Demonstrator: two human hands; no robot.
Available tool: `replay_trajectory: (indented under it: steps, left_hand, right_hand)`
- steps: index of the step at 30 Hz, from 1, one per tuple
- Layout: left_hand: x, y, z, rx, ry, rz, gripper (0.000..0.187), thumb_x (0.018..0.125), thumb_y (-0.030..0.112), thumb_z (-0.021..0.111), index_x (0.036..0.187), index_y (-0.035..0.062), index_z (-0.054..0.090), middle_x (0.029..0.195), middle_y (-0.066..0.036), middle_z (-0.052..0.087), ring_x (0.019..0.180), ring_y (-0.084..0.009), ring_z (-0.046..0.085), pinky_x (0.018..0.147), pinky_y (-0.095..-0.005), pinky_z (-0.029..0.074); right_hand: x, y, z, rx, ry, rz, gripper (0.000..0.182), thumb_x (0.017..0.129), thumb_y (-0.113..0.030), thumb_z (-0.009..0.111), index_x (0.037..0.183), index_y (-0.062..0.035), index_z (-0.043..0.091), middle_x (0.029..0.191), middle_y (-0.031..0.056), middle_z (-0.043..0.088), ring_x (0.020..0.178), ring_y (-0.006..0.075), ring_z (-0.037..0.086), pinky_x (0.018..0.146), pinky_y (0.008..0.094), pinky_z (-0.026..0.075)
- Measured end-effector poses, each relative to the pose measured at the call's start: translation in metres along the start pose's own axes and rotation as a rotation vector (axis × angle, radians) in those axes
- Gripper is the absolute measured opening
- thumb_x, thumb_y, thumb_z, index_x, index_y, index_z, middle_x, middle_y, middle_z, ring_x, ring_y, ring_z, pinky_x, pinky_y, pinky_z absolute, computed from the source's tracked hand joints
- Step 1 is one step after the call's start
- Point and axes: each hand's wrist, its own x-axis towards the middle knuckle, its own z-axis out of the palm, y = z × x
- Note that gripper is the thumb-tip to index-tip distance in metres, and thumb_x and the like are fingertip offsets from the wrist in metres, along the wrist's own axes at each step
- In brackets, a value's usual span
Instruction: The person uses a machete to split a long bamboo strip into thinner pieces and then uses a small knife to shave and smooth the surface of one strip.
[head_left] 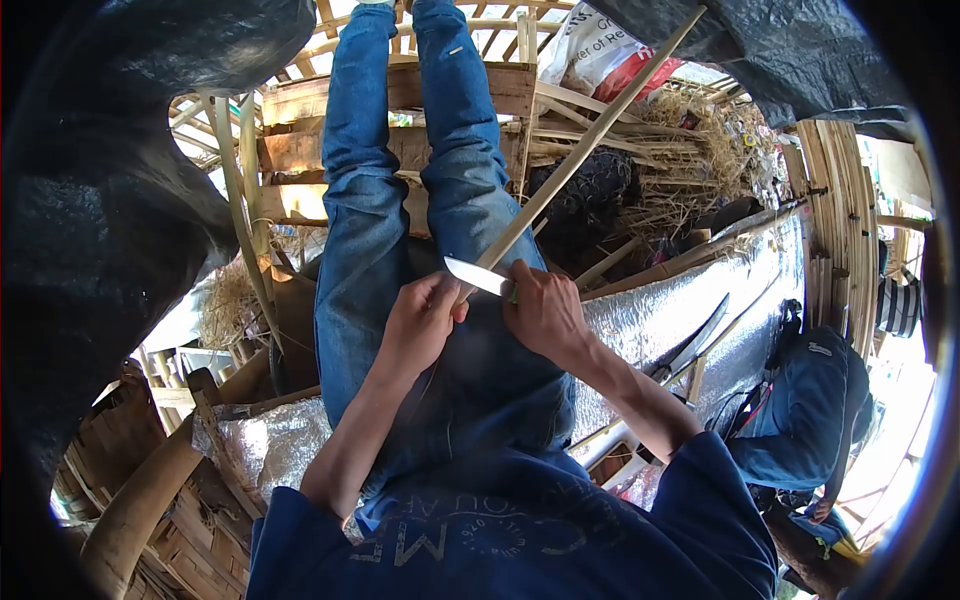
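Note:
Above my lap, a long pale bamboo strip [590, 140] slants from my hands up to the top right of the head view. My left hand [420, 318] is closed around its lower end. In my right hand [548, 308] is a knife [475, 275], its fingers wrapped round the mostly hidden handle. The short, shiny blade points left and lies across the strip just beyond my left hand. My legs in blue jeans [365, 230] stretch out beneath the strip.
To the right, a long dark blade [700, 345] rests on silver foil sheeting [650, 325]. Another person [805, 410] is at the far right. Straw [715, 150] and wooden slats lie ahead. Black plastic sheeting [100, 220] hangs at the left, with a thick bamboo pole [140, 510] below.

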Motion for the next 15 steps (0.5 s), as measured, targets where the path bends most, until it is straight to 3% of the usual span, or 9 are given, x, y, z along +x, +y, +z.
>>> replay_trajectory:
  steps: [2,4,11,13,15]
  left_hand:
    - [0.001,0.000,0.002,0.005,0.015,0.000,0.032,0.100,0.024,0.044,0.094,-0.0004,0.064,0.061,0.002,0.047,0.050,-0.0020,0.036,0.046,-0.0226,0.028]
    - [0.000,-0.003,0.003,0.118,0.028,0.152,0.032,0.100,0.023,0.045,0.093,-0.0013,0.064,0.061,0.002,0.048,0.051,-0.0025,0.037,0.046,-0.0228,0.029]
    - [-0.002,0.003,0.008,0.186,0.080,0.113,0.029,0.099,0.022,0.048,0.094,-0.0015,0.064,0.059,0.002,0.048,0.053,-0.0031,0.040,0.048,-0.0235,0.031]
    - [-0.001,-0.004,0.007,0.197,0.103,0.161,0.030,0.099,0.023,0.049,0.094,-0.0018,0.064,0.059,0.003,0.047,0.054,-0.0031,0.041,0.049,-0.0235,0.032]
    - [-0.007,-0.013,0.002,0.244,0.109,0.137,0.030,0.099,0.023,0.049,0.094,-0.0021,0.064,0.059,0.002,0.048,0.054,-0.0033,0.041,0.049,-0.0234,0.032]
  right_hand:
    - [0.003,0.002,-0.001,-0.020,-0.057,0.007,0.016,0.084,-0.013,0.059,0.077,-0.0002,0.053,0.062,0.0175,0.059,0.056,0.0364,0.061,0.049,0.0434,0.047]
    - [0.003,0.007,0.004,0.076,-0.008,-0.060,0.018,0.086,-0.013,0.058,0.075,-0.0002,0.052,0.059,0.0175,0.059,0.053,0.0371,0.060,0.048,0.0446,0.047]
    - [0.018,0.028,0.024,-0.004,0.235,0.079,0.022,0.090,-0.016,0.052,0.072,-0.0026,0.050,0.056,0.0192,0.058,0.048,0.0391,0.057,0.046,0.0467,0.045]
    - [0.034,0.043,0.022,-0.121,0.208,0.333,0.016,0.085,-0.010,0.054,0.077,0.0009,0.062,0.063,0.0220,0.061,0.059,0.0406,0.060,0.052,0.0450,0.047]
    - [0.053,0.088,0.017,-0.126,0.344,0.486,0.017,0.085,-0.010,0.054,0.080,0.0012,0.066,0.067,0.0240,0.063,0.062,0.0399,0.063,0.055,0.0445,0.050]
